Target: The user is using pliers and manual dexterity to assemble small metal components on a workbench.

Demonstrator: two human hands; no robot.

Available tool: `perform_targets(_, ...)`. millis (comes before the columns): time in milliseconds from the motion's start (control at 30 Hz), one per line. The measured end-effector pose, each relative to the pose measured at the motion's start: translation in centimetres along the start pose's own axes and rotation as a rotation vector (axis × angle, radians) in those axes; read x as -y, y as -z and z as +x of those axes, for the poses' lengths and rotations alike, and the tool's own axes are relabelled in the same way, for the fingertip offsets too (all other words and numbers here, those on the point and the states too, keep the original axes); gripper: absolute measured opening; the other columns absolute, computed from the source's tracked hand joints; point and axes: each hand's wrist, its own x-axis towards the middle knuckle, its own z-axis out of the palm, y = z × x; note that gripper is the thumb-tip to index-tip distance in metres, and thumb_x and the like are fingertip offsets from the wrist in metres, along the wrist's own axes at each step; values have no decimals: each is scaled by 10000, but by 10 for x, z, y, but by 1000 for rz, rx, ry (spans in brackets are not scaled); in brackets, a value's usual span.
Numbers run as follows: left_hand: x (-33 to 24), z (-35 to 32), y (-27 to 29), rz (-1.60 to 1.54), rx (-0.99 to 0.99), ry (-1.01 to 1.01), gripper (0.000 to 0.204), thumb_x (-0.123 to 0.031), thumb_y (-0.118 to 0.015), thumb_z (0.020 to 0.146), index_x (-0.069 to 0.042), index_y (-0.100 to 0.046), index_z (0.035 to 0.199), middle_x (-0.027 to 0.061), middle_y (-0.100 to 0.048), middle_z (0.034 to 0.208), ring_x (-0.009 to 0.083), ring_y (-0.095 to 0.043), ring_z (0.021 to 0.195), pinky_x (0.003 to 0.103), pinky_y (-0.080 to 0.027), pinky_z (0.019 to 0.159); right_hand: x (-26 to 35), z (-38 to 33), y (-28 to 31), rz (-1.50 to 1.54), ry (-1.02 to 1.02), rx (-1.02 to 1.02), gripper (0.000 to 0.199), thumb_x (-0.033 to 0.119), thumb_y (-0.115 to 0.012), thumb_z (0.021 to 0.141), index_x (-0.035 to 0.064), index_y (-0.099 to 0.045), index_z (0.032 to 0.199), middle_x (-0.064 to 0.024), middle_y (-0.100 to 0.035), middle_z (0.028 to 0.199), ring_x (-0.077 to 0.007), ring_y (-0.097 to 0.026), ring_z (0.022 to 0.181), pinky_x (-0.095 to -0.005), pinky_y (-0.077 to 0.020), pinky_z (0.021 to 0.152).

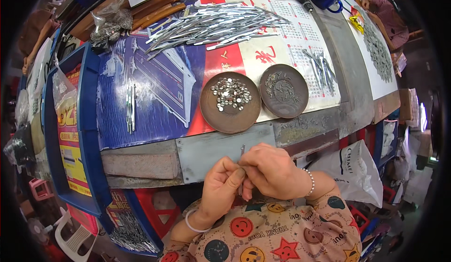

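A thin metal strip [242,161] is pinched upright between the left hand [221,189] and right hand [272,170], both closed on it, at the bench's near edge. Beyond — two round brown dishes: the left dish [211,116] is filled with small shiny studs [230,94], the right dish [300,107] with dark pins [282,88] (tangled). Loose metal strips [216,25] are heaped further back.
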Motion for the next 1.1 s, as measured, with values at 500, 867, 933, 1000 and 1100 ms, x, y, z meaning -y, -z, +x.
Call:
perform_targets(500,-5,-4,-9,-126,33,98,123,-184,-485,977,-67,-469,943,106,-619,818,105,-551,589,204,-449,517,-18,-4,3,876,-451,127,193,47,-574,896,-5,-476,1053,-37,-509,935,-80,-536,789,-236,-451,730)
perform_targets(867,-6,-10,-1,91,-1,52,234,-124,-500,968,4,-528,1162,25,-586,905,64,-529,777,187,-443,694,-14,3,13,492,-223,121,242,227,-513,947,-14,-526,924,-102,-512,861,-242,-542,763,-322,-446,692)
perform_targets(933,-9,-12,-5,130,-24,54,233,-123,-502,967,11,-525,1157,26,-582,913,67,-536,793,194,-451,719,-15,2,14,437,-240,84,307,295,-491,956,-1,-527,884,-115,-505,807,-262,-541,719,-325,-443,648)
perform_targets(1000,-11,-13,-8,169,-47,56,232,-121,-504,965,17,-523,1152,27,-578,920,70,-543,810,201,-459,744,-18,1,17,267,-199,104,323,308,-507,944,8,-524,825,-122,-496,743,-306,-532,656,-348,-432,576)
perform_targets(1100,-12,-14,-11,229,-14,20,241,-121,-492,969,24,-500,1161,28,-571,922,76,-545,825,208,-464,766,-19,0,17,156,-87,120,277,251,-533,921,22,-533,765,-108,-496,679,-312,-522,585,-370,-420,503)
